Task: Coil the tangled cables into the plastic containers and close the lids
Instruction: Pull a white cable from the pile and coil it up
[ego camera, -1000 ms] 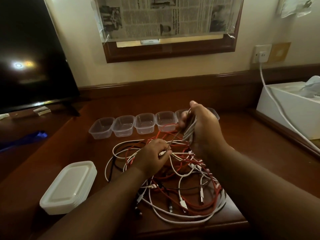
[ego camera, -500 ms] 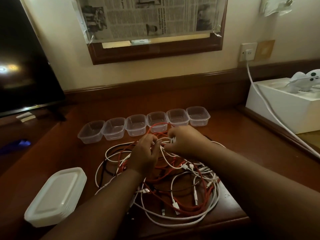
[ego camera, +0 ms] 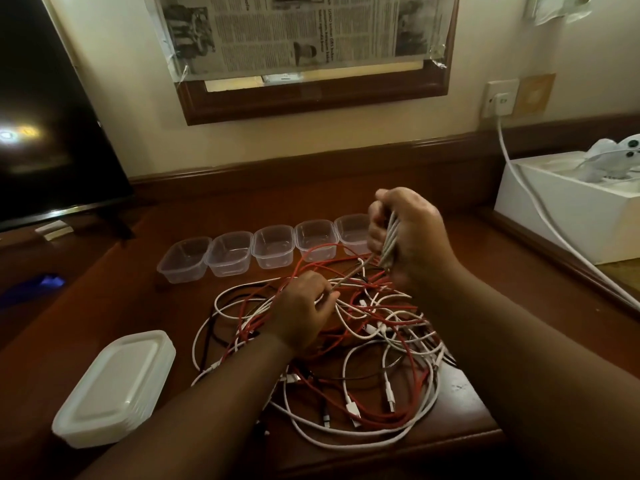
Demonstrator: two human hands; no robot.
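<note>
Your right hand [ego camera: 407, 237] grips the white coil [ego camera: 388, 242] upright, its tail running toward 7 o'clock into your left hand's [ego camera: 303, 311] pinch, with the tubs [ego camera: 273, 245] at 9 o'clock, nearest the right.

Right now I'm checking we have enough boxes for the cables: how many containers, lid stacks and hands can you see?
Containers: 5 in view, in a row; the right hand hides the row's right end
Lid stacks: 1
Hands: 2, left hand and right hand, both gripping cable
Total: 8
</note>
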